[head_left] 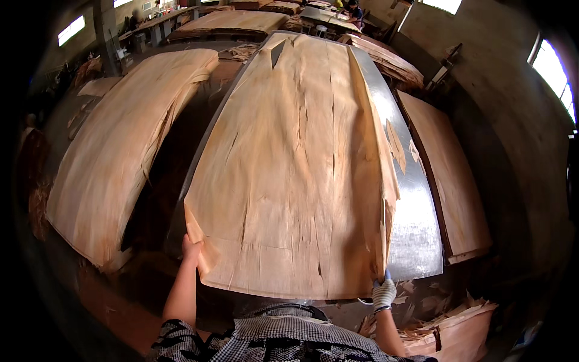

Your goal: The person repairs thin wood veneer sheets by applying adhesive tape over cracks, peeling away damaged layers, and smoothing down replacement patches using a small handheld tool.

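A large thin sheet of wood veneer (283, 181) lies over a shiny metal-topped table (416, 253), wavy and split by several long cracks. Bare, my left hand (191, 248) is closed on the sheet's near left edge, where a corner curls up. On the other side my right hand (384, 294), in a striped knit glove, grips the near right corner, beside a raised, ragged fold. The metal shows along the right of the sheet. Its far left end has a dark gap in it.
Veneer stacks stand to the left (126, 133) and right (449, 175) of the table. Two loose veneer scraps lie on the metal. A bin-like heap of veneer offcuts (458, 332) sits at the near right. Farther back are more stacks (235, 23) and another person (354, 15).
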Demonstrator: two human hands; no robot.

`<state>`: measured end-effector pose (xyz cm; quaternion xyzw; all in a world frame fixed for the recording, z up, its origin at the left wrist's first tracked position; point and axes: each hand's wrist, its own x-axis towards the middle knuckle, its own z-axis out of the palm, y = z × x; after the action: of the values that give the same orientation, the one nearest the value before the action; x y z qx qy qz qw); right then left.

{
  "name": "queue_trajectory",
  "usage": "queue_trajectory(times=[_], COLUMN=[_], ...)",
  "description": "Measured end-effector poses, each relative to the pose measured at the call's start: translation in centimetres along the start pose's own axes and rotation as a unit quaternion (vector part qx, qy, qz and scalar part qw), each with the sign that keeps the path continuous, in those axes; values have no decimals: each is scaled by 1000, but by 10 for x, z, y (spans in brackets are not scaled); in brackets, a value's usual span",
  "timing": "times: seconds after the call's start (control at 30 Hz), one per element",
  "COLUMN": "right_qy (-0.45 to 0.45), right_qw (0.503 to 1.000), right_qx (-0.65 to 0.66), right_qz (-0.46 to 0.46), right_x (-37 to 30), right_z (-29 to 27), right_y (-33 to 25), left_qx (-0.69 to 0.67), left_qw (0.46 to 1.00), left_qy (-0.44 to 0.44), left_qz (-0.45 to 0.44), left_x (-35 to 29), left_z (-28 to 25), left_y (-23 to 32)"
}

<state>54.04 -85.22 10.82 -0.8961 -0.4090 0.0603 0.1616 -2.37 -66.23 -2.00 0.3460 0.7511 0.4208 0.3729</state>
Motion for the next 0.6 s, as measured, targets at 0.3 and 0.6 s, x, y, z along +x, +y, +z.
queue_trajectory(times=[0.3, 0.6], right_qy=[-57, -38], right_qw=[983, 989], right_qx=[177, 141], right_qz=[6, -13], right_x=[128, 79], right_z=[-9, 32], right_y=[-72, 17], left_qx=[-28, -105], left_qw=[1000, 992], left_qy=[7, -54], left_qz=[2, -41], left_x=[81, 66], left_z=[71, 22], left_y=[59, 15])
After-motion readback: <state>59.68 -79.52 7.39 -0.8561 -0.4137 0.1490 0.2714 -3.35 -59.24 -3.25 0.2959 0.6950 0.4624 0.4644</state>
